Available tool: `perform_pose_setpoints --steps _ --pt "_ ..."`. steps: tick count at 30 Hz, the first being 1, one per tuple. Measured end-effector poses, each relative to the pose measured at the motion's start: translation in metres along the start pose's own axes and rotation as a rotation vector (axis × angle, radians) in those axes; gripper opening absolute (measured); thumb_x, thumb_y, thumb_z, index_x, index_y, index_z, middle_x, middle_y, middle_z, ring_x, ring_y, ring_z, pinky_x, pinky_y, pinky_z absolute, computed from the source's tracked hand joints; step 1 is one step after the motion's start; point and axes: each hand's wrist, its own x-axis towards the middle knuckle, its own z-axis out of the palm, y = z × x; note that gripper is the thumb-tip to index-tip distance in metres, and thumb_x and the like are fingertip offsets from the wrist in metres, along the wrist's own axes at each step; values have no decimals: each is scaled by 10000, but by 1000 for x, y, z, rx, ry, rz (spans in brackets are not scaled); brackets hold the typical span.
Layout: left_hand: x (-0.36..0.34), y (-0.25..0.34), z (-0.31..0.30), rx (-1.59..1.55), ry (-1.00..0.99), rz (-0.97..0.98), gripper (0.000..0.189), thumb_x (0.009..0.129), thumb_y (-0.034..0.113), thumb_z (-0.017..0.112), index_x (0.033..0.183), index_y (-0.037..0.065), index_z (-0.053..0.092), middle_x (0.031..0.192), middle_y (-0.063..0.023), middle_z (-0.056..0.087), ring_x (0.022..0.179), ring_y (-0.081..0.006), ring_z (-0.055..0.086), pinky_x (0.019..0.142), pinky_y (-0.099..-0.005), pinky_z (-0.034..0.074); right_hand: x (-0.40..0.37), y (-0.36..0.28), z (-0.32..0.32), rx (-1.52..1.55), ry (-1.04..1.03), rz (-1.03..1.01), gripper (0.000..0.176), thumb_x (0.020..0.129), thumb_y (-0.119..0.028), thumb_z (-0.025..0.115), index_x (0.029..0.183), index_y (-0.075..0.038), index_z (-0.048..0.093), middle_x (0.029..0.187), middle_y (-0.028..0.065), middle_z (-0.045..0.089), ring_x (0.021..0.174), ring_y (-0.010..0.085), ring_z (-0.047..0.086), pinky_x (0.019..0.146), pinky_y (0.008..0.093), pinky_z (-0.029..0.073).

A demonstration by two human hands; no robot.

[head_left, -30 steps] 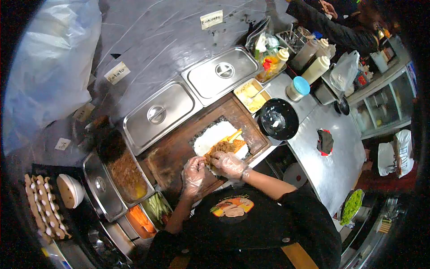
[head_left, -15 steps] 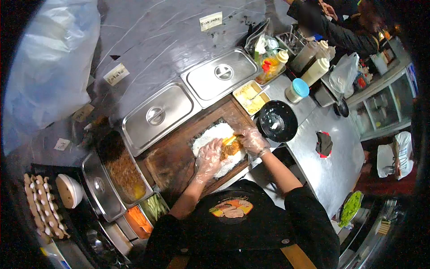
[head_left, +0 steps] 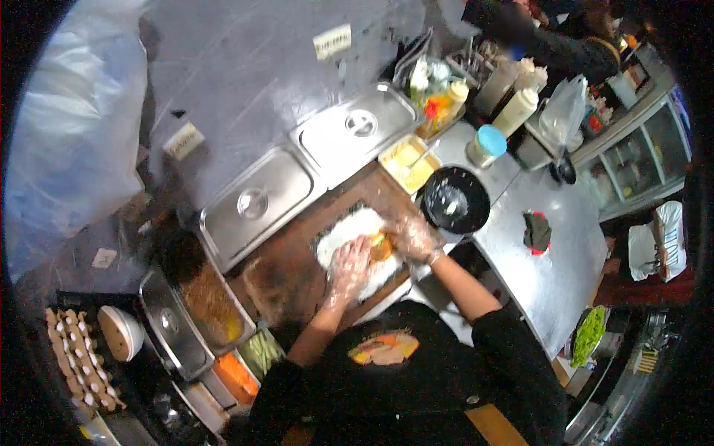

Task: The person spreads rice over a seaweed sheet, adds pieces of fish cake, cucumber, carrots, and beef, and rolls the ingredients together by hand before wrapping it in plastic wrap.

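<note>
On a wooden cutting board point(head_left: 275, 286) lies a dark seaweed sheet spread with white rice point(head_left: 338, 239). Across the rice runs a filling of yellow strips and orange-brown pieces point(head_left: 381, 251). My left hand point(head_left: 349, 269), in a clear plastic glove, rests on the rice with its fingers stretched out, the tips touching the filling's left side. My right hand point(head_left: 413, 238), gloved too, bends over the filling's right end with its fingers curled against it. Its fingertips are partly hidden and blurred.
Two lidded steel pans point(head_left: 256, 201) border the board's far side. A yellow-filled tray point(head_left: 407, 165), a black bowl point(head_left: 455, 199) and a blue-lidded tub point(head_left: 487, 145) stand right. Carrot strips point(head_left: 236, 377), cucumber point(head_left: 260, 351) and an egg tray point(head_left: 83, 360) sit left. A co-worker's sleeve point(head_left: 558, 48) shows far right.
The whole view has shifted slightly and blurred. My right hand has moved a little left over the filling, covering more of the yellow strips. My left hand stays on the rice.
</note>
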Motion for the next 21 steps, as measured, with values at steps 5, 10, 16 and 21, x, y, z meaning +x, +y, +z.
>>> perform_pose_setpoints --steps 5,10,16,21 --pt "-2 -2 -5 -106 226 19 528 866 444 627 1227 60 592 1199 -139 613 1105 -328 558 974 -463 417 -13 -3 -3 -246 253 -268 272 831 -254 569 1040 -111 667 1031 121 633 944 298 610 816 416 530" --pt "-7 -11 7 -301 223 3 263 874 294 629 1044 95 665 1181 -108 617 1107 -322 537 962 -492 394 -21 -22 6 -198 143 -309 245 774 -280 637 982 -153 664 886 93 629 816 307 628 682 468 507" --pt "-6 -8 6 -243 202 -11 235 864 270 640 1015 97 691 1163 -102 628 1088 -323 542 960 -468 401 -27 -32 25 -236 112 -175 326 781 -334 678 1074 -191 680 935 48 666 890 262 649 742 468 503" --pt "-3 -7 8 -160 161 -6 248 864 282 638 1034 113 702 1165 -77 632 1087 -303 544 959 -465 387 -23 -25 31 -156 50 -126 323 792 -259 636 1108 -207 680 925 109 669 824 320 661 678 461 537"
